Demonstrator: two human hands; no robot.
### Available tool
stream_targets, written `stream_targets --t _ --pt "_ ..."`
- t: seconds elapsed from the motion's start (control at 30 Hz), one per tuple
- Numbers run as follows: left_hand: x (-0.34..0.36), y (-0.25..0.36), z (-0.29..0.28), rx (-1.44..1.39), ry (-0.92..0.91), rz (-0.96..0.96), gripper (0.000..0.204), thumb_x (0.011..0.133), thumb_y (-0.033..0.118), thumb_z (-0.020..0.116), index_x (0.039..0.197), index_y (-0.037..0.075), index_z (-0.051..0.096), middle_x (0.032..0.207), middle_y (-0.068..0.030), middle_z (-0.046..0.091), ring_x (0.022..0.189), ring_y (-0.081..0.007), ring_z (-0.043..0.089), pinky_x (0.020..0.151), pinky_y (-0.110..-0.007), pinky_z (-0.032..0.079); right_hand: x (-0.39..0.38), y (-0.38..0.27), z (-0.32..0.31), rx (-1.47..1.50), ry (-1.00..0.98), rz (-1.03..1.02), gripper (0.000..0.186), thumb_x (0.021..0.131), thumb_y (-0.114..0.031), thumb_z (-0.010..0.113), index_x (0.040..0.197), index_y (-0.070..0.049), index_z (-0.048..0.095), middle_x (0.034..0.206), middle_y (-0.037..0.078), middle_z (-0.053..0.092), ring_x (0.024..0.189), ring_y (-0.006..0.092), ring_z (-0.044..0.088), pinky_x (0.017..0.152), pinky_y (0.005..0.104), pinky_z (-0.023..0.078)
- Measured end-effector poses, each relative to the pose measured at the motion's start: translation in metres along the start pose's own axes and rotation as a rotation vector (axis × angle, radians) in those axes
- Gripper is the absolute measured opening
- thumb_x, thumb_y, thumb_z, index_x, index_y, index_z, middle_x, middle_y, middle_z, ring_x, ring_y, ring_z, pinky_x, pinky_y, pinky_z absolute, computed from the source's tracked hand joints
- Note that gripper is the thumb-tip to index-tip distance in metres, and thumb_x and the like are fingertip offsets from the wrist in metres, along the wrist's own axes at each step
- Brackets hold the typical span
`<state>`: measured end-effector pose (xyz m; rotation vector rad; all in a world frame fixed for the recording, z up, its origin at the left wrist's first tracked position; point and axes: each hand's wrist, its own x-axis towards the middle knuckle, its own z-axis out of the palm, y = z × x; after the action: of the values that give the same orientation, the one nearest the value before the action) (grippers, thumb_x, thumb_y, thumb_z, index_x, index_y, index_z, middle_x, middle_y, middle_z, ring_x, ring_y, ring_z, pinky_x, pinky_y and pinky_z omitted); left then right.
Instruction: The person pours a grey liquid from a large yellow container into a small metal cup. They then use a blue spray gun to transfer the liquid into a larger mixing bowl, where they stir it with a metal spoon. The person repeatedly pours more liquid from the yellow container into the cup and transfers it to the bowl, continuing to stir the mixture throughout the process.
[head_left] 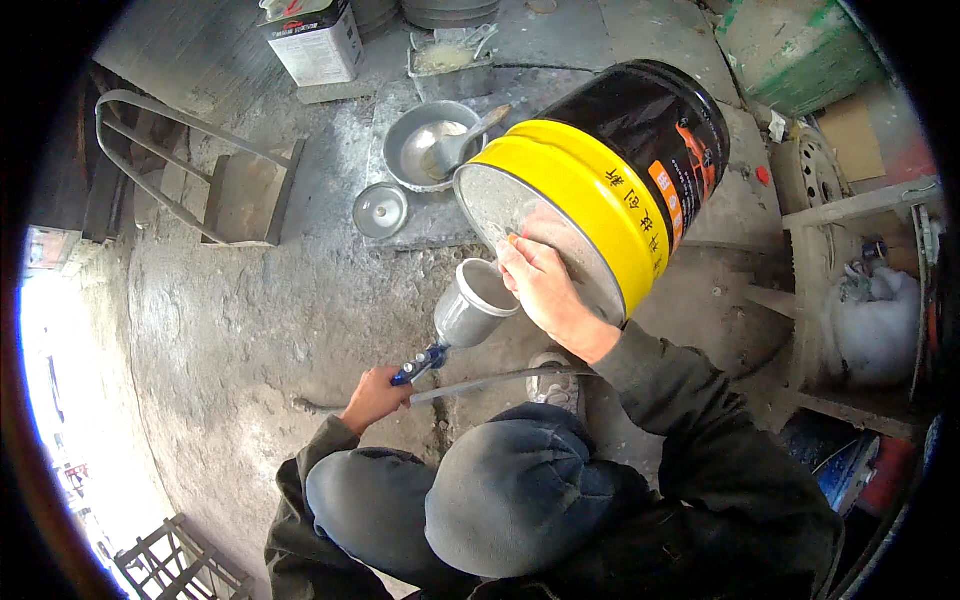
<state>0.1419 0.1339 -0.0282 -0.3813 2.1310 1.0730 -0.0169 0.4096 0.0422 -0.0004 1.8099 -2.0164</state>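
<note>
My left hand (pixel 374 397) is closed round the handle of a blue and silver spray gun (pixel 420 366). The gun's grey cup (pixel 472 306) stands on top, its open mouth turned toward the drum. Just above the cup, a black and yellow drum (pixel 605 165) lies tipped, its grey end (pixel 507 200) facing me. In front of that end is my right hand (pixel 545 283), its fingers pinched together. A small orange bit shows at the fingertips, but what they grip is hidden. A thin grey hose (pixel 480 383) runs behind the gun.
Beyond the gun sit a metal bowl (pixel 400 140) with a brush (pixel 455 150), a small round lid (pixel 381 211) and a tub (pixel 450 76). A white rectangular can (pixel 318 52) stands farther back. At left is a metal-framed stand (pixel 245 195); shelving (pixel 808 300) stands at right.
</note>
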Motion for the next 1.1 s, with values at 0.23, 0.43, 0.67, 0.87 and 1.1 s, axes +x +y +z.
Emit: stream_targets --t 0.23,0.43,0.67,0.87,1.1 --pt "0.006 0.003 -0.001 0.018 0.017 0.024 0.020 0.075 0.021 0.062 0.073 0.002 0.069 0.062 -0.0090 0.067 0.059 -0.0203 0.066 0.058 -0.035 0.050 0.000 0.003 -0.003 0.004 0.015 -0.039 0.029 0.101 -0.021 0.048 0.076 -0.006 0.052 0.068 -0.003 0.045 0.062 0.0074 0.044 0.057 0.0254 0.036" --pt "0.000 0.000 -0.001 0.029 0.010 0.021 0.018 0.079 0.016 0.063 0.073 -0.001 0.066 0.061 -0.0056 0.066 0.053 -0.0114 0.061 0.051 -0.028 0.047 0.002 0.008 0.003 0.021 0.015 -0.051 0.032 0.102 -0.022 0.048 0.075 -0.004 0.053 0.067 -0.001 0.047 0.061 0.0082 0.045 0.057 0.0262 0.036" --pt "-0.002 0.006 -0.003 -0.017 0.021 -0.006 0.019 0.076 0.021 0.063 0.072 0.003 0.069 0.062 -0.0075 0.067 0.055 -0.0164 0.064 0.054 -0.033 0.049 0.002 0.016 0.001 -0.010 0.018 -0.037 0.033 0.102 -0.022 0.048 0.074 -0.004 0.052 0.067 -0.001 0.047 0.061 0.0083 0.044 0.057 0.0269 0.037" --pt "-0.002 0.003 -0.001 -0.014 0.016 0.017 0.018 0.077 0.019 0.064 0.072 0.002 0.067 0.062 -0.0066 0.067 0.054 -0.0139 0.063 0.053 -0.031 0.048 0.001 0.025 0.002 -0.056 0.018 -0.063 0.032 0.101 -0.021 0.049 0.074 -0.004 0.053 0.067 0.000 0.048 0.062 0.0094 0.045 0.058 0.0275 0.038" --pt "-0.003 0.007 -0.002 -0.026 0.013 0.001 0.014 0.078 0.014 0.064 0.074 0.000 0.065 0.062 -0.0056 0.066 0.051 -0.0105 0.060 0.049 -0.027 0.046 0.003 0.030 0.003 -0.066 0.028 -0.093 0.032 0.100 -0.021 0.049 0.074 -0.003 0.054 0.067 0.003 0.051 0.064 0.0130 0.048 0.062 0.0303 0.040"
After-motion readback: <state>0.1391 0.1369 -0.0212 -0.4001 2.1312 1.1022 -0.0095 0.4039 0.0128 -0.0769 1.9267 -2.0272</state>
